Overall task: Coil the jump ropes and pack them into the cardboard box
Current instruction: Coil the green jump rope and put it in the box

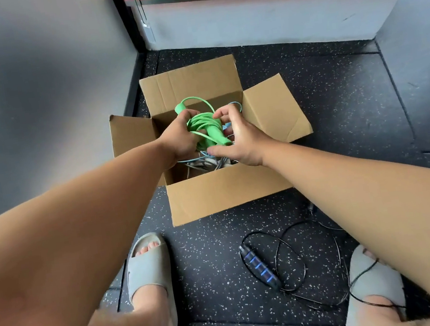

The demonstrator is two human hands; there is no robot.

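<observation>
An open cardboard box stands on the dark speckled floor ahead of me. Over its opening, my left hand grips a coiled green jump rope with green handles. My right hand curls round the same bundle from the right, thumb under the lower handle. Inside the box, pale blue and grey ropes lie tangled beneath the green one. A black jump rope with a blue-striped handle lies loose on the floor between my feet, its cord running over my right slipper.
My feet in grey slippers stand near the box's front. A grey wall rises on the left, and a low grey ledge with a red panel above it runs behind the box. The box flaps spread left and right.
</observation>
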